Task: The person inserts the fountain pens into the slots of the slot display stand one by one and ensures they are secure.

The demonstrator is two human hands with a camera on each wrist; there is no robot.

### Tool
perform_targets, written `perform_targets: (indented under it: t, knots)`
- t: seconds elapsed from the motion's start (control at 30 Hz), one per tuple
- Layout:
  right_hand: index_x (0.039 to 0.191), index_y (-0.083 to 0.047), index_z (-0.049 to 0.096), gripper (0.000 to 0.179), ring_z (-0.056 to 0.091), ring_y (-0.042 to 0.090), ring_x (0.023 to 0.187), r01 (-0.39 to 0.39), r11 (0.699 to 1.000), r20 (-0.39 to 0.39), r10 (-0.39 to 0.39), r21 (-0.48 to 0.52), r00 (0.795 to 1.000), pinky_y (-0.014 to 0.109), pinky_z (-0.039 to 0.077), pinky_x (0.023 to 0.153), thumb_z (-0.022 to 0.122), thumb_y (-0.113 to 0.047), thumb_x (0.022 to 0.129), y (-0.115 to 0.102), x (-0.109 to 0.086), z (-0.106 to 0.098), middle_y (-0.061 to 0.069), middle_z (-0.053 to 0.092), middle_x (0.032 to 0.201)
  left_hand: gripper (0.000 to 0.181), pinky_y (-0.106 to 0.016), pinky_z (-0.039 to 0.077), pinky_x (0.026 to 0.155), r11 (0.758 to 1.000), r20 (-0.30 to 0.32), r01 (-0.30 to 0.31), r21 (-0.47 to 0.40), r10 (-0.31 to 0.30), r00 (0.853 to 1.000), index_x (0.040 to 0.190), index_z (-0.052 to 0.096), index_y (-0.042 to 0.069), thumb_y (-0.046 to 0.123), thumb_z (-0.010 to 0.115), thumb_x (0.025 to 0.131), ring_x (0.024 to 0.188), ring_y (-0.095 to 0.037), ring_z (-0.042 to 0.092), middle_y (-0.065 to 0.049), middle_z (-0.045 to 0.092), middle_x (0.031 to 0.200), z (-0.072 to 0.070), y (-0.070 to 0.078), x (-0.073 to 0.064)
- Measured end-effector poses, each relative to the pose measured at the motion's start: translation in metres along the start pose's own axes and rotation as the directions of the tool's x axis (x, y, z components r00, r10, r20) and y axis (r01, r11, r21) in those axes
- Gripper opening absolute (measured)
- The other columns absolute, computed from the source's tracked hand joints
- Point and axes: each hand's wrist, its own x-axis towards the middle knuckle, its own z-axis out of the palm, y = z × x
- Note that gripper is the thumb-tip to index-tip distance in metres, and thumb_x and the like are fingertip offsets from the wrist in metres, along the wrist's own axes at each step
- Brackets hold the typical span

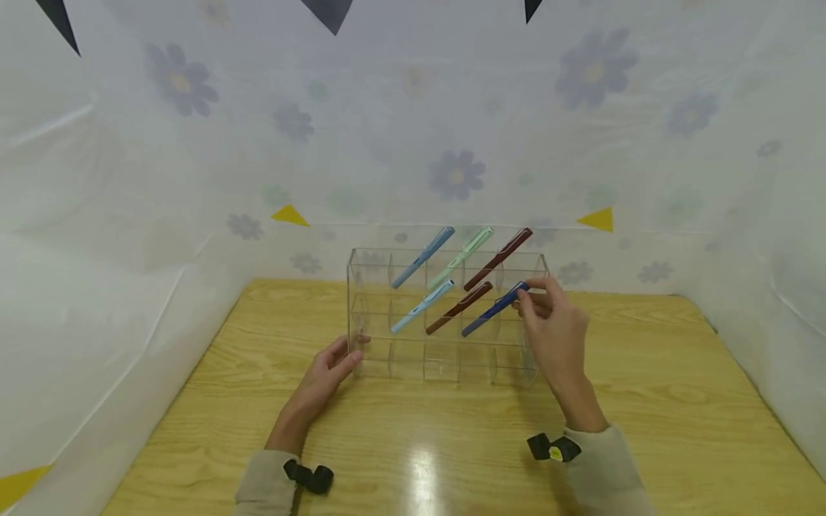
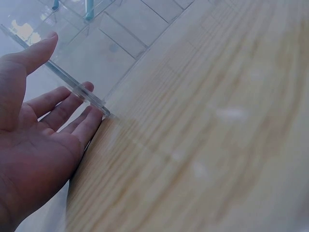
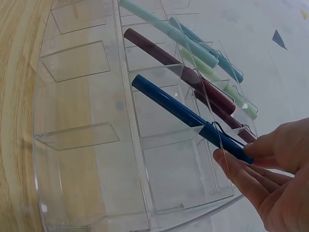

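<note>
A clear acrylic rack [image 1: 442, 342] with rows of compartments stands on the table. My right hand [image 1: 556, 326] pinches the capped end of a dark blue pen [image 1: 493, 309] between thumb and fingers. That pen slants across the middle row, its other end in a compartment. To its left lean a dark red pen [image 1: 459, 308] and a light blue pen [image 1: 422, 307]. Above are a blue pen [image 1: 422, 258], a mint green pen [image 1: 461, 258] and another dark red pen [image 1: 498, 259]. My left hand [image 2: 43, 121], fingers loosely bent, touches the rack's lower left side edge.
The wooden table [image 1: 658, 387] extends on both sides of the rack and in front of it. A white flowered sheet [image 1: 387, 136] hangs behind and along the sides, with yellow triangles [image 1: 596, 219] on it. The rack's bottom row shows bare compartments.
</note>
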Motion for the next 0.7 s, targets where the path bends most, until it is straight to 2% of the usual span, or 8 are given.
perform_targets:
  t: [0.27,0.5,0.7]
  knots:
    - [0.117,0.006,0.071,0.021,0.076,0.033,0.072,0.015,1.0,0.032,-0.014,-0.017,0.999,0.006,0.048,0.064,0.067,0.003,0.097,0.0,-0.002,-0.009,0.024,0.075,0.09,0.044,-0.049,0.035,0.113,1.0,-0.007,-0.015,0.005,0.015,1.0,0.148,0.052,0.007,0.026,0.055,0.109,0.146,-0.032,0.039,-0.013,0.046,0.157,0.001,0.001,-0.001]
    - [0.127,0.005,0.068,0.03,0.076,0.029,0.076,-0.007,1.0,0.106,0.005,0.018,0.994,0.01,0.052,0.067,0.066,0.005,0.097,0.003,-0.002,-0.022,0.022,0.076,0.094,0.041,-0.048,0.034,0.112,1.0,-0.026,0.001,0.025,0.0,1.0,0.145,0.057,0.011,0.028,0.056,0.108,0.144,-0.028,0.04,-0.009,0.048,0.156,0.003,0.003,-0.001]
    - [0.127,0.003,0.067,0.027,0.073,0.001,0.079,-0.064,0.992,0.12,0.051,0.106,0.992,0.018,0.056,0.07,0.064,0.001,0.1,-0.001,0.001,-0.038,0.021,0.076,0.097,0.041,-0.053,0.029,0.115,1.0,-0.025,0.005,0.03,-0.004,1.0,0.146,0.056,0.011,0.028,0.055,0.108,0.146,-0.027,0.036,-0.009,0.043,0.159,0.002,0.002,-0.003]
